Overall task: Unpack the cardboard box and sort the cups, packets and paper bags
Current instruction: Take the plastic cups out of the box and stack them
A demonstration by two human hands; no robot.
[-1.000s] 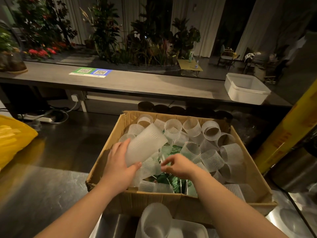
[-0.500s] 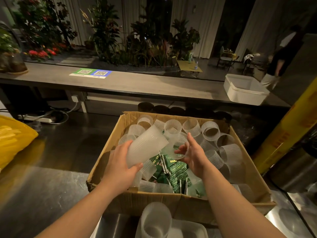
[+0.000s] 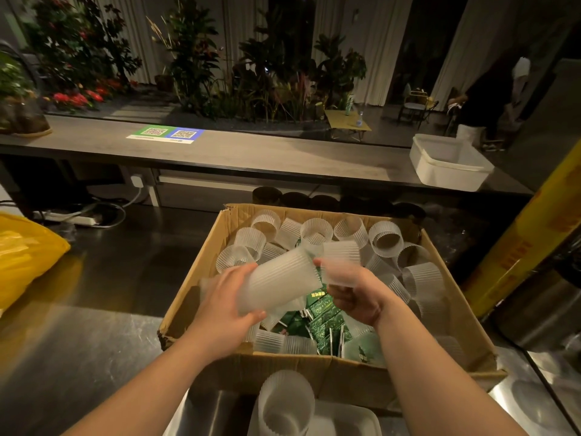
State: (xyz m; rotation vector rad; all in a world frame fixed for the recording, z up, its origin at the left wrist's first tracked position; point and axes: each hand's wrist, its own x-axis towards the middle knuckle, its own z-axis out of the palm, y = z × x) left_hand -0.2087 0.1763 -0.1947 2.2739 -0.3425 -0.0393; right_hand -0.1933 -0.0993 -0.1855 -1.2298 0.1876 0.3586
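Cups (image 3: 385, 239): ribbed frosted plastic, lying loose in the box (image 3: 345, 376)
Handling: likely light, thin-walled and easily crushed; the ribs give purchase, so take each by the side wall, gently
Left hand (image 3: 220, 313): fingers wrapped round a nested stack (image 3: 279, 278), held tilted over the box
Packets (image 3: 323, 319): green, low in the box under the cups
Right hand (image 3: 358, 298): curled round one cup (image 3: 341, 262), blurred, just beside the stack's upper end

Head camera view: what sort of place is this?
Likely a cafe or drinks bar, staff side: a long grey counter bears a green and blue QR-code sign, and a brown cardboard box holds many ribbed translucent plastic cups.
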